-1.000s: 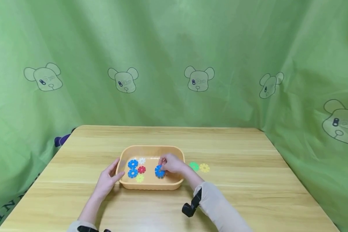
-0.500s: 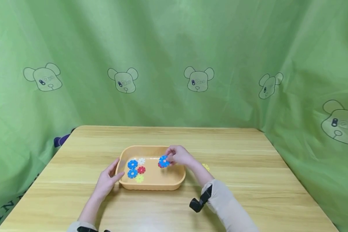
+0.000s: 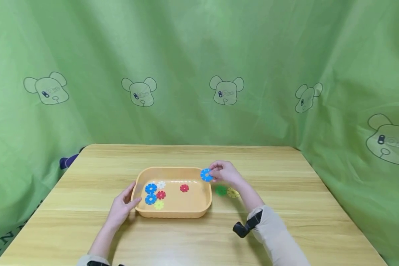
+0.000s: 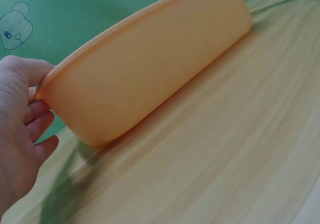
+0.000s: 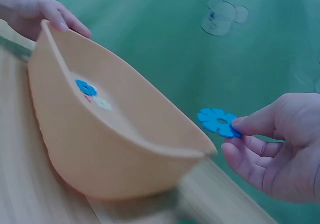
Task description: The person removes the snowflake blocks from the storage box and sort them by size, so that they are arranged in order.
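Observation:
My right hand point(image 3: 227, 173) pinches a blue snowflake disc point(image 3: 206, 175) by its edge, above the right rim of an orange plastic basin point(image 3: 173, 214). In the right wrist view the blue disc point(image 5: 217, 122) lies between thumb and fingers, beside the rim. At the basin's left end my left hand point(image 3: 121, 207) grips the rim, thumb over it and fingers outside, as the left wrist view also shows of this hand point(image 4: 25, 109). Inside the basin lie two blue discs point(image 3: 150, 199), a white disc point(image 3: 161, 184), a yellow disc point(image 3: 159, 204) and two red discs point(image 3: 184, 188), one apart from the group.
Right of the basin, a green disc point(image 3: 221, 190) and a yellow disc point(image 3: 232, 192) lie on the wooden table point(image 3: 272, 170), partly below my right forearm. A green curtain point(image 3: 186, 122) with bear heads hangs behind the table.
My right hand has lifted the blue disc from inside the basin and carried it right and away from me to the rim, uncovering a red disc. My left hand stays on the basin.

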`<state>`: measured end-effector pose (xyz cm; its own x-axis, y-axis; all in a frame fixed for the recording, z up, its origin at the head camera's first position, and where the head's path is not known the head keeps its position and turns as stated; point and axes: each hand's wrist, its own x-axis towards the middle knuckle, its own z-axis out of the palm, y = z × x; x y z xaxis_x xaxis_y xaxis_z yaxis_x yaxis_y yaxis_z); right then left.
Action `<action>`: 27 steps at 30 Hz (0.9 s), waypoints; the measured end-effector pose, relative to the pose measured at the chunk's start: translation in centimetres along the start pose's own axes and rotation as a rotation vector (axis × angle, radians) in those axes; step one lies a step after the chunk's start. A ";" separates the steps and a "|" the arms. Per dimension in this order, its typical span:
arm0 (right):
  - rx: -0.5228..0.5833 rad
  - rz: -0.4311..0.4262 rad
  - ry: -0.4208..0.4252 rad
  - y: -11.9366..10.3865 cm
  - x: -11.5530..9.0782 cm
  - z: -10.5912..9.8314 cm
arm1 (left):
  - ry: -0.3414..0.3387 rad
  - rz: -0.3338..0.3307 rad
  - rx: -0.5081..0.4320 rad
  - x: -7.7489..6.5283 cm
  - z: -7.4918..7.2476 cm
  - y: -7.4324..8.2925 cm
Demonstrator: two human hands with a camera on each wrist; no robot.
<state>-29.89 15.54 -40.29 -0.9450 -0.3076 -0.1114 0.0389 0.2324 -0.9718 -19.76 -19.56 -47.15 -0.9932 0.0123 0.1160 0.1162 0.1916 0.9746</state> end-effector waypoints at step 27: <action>-0.044 0.139 0.202 7.4 -4.5 -10.2 | 0.008 -0.016 -0.025 -0.2 0.0 0.0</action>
<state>-28.70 28.08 -44.82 -0.9774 -0.0800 -0.1955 0.1633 0.3011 -0.9395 -19.60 -19.53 -47.22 -0.9948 0.0019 0.1020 0.1009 0.1675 0.9807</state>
